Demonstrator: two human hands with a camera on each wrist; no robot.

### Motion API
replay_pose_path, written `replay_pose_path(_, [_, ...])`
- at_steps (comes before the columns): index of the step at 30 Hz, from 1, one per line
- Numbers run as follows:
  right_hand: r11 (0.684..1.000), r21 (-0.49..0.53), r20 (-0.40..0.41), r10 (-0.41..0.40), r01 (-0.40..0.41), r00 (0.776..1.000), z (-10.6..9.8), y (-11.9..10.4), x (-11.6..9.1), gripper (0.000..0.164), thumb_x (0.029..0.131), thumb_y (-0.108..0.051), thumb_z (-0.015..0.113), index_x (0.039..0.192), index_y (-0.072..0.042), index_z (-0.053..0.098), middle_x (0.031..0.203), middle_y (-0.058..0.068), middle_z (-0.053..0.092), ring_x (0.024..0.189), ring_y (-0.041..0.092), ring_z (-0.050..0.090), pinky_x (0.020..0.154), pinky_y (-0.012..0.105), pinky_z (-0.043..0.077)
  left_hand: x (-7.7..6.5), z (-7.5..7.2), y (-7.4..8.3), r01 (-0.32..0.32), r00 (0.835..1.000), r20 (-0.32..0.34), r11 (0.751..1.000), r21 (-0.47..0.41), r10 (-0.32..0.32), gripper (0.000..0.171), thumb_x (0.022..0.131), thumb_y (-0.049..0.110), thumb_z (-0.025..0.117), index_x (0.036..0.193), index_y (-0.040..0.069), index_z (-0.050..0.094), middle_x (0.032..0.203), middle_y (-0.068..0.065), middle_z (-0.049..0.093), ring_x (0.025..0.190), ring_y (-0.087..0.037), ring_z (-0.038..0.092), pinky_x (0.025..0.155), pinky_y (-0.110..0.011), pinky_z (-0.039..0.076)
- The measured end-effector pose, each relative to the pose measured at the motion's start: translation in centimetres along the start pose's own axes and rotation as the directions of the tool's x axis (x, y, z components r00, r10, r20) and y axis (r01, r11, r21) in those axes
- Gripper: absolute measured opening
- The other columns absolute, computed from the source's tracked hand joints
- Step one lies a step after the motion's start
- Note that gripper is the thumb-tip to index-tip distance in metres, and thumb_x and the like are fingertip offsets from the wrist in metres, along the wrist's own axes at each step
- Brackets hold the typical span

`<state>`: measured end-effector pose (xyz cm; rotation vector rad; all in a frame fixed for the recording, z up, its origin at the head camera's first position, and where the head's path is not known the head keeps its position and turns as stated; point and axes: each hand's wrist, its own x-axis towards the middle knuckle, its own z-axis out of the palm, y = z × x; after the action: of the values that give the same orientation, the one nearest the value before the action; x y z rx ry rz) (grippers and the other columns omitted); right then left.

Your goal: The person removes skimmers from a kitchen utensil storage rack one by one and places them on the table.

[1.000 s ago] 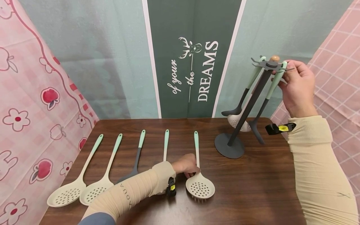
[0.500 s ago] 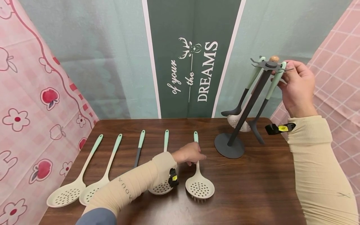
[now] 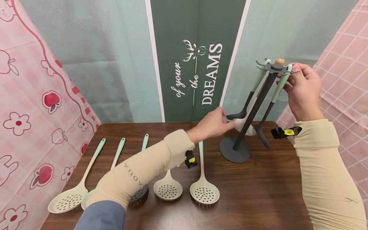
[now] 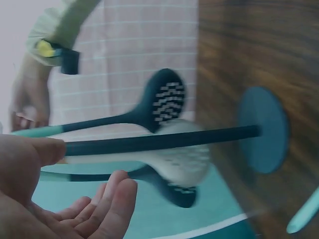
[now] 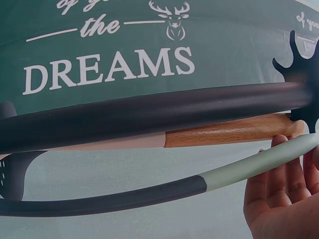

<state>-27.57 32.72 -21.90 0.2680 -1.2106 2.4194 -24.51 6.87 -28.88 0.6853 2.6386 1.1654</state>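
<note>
A dark grey utensil stand (image 3: 254,107) stands at the table's right, its hooks around a wooden knob. My right hand (image 3: 306,91) pinches the green handle top of a grey skimmer (image 5: 249,167) at a hook. Behind the pole hang a white skimmer (image 4: 182,157) with a wooden handle and another grey skimmer (image 3: 237,115) with a green handle. My left hand (image 3: 211,125) reaches beside the hanging heads, fingers extended and nothing held. In the left wrist view its thumb overlaps the pole, and its fingers (image 4: 122,204) lie near the far grey skimmer.
Several skimmers lie in a row on the brown wooden table (image 3: 247,195): a white skimmer (image 3: 204,193) nearest the stand, a second white skimmer (image 3: 168,189), a grey skimmer (image 3: 139,194) partly under my left sleeve, and more white ones leftward. Patterned cloths hang around the table.
My left hand has let go of the rightmost white skimmer on the table and moved up and right to the stand. My right hand has stayed at the handle top.
</note>
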Motion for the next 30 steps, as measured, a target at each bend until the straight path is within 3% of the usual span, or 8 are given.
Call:
replay_pose_path(6, [1.000,-0.003,-0.004,0.002,-0.002,1.000,0.0,0.0,0.0,0.007,0.098,0.004,0.063,0.095,0.009,0.059,0.089,0.017,0.072,0.070,0.026,0.069,0.059,0.031,0.056,0.9,-1.5,2.9,-0.049,0.996,-0.073,0.999,-0.009,0.048,0.049,0.099,0.043,0.065,0.130,0.007,0.053,0.103,-0.001,0.068,0.087,-0.009,0.064,0.074,-0.023,0.048])
replay_pose_path(16, [1.000,-0.003,0.001,-0.007,0.007,1.000,-0.1,0.0,0.0,0.008,0.097,0.004,0.064,0.094,0.010,0.060,0.085,0.017,0.070,0.069,0.027,0.069,0.059,0.032,0.057,2.5,-3.0,5.5,-0.111,0.983,-0.158,0.988,-0.109,0.093,0.053,0.097,0.044,0.067,0.134,0.010,0.050,0.112,0.001,0.064,0.097,-0.008,0.062,0.080,-0.021,0.048])
replay_pose_path(21, [1.000,-0.011,0.002,-0.018,0.018,1.000,-0.1,0.0,0.0,0.009,0.097,0.002,0.065,0.096,0.010,0.060,0.087,0.017,0.070,0.070,0.027,0.069,0.060,0.031,0.057,3.3,-3.7,6.7,-0.167,0.967,-0.216,0.977,-0.136,0.135,0.048,0.100,0.044,0.064,0.134,0.013,0.050,0.113,0.005,0.062,0.097,-0.006,0.061,0.079,-0.019,0.047])
replay_pose_path(28, [1.000,-0.020,0.003,-0.016,0.016,1.000,-0.1,-0.1,-0.1,0.011,0.097,0.001,0.066,0.096,0.010,0.060,0.089,0.017,0.071,0.071,0.026,0.070,0.060,0.031,0.057,4.9,-3.9,7.4,-0.280,0.924,-0.307,0.950,-0.137,0.228,0.033,0.104,0.035,0.060,0.128,0.014,0.053,0.107,0.009,0.062,0.095,-0.003,0.059,0.078,-0.016,0.046])
replay_pose_path(30, [1.000,-0.026,0.003,-0.012,0.012,1.000,0.0,-0.1,-0.2,0.011,0.097,0.000,0.066,0.097,0.010,0.061,0.090,0.017,0.071,0.071,0.026,0.070,0.060,0.031,0.057,5.2,-3.9,7.6,-0.285,0.921,-0.316,0.947,-0.146,0.228,0.032,0.104,0.035,0.061,0.128,0.015,0.054,0.106,0.009,0.062,0.094,-0.002,0.059,0.077,-0.015,0.046])
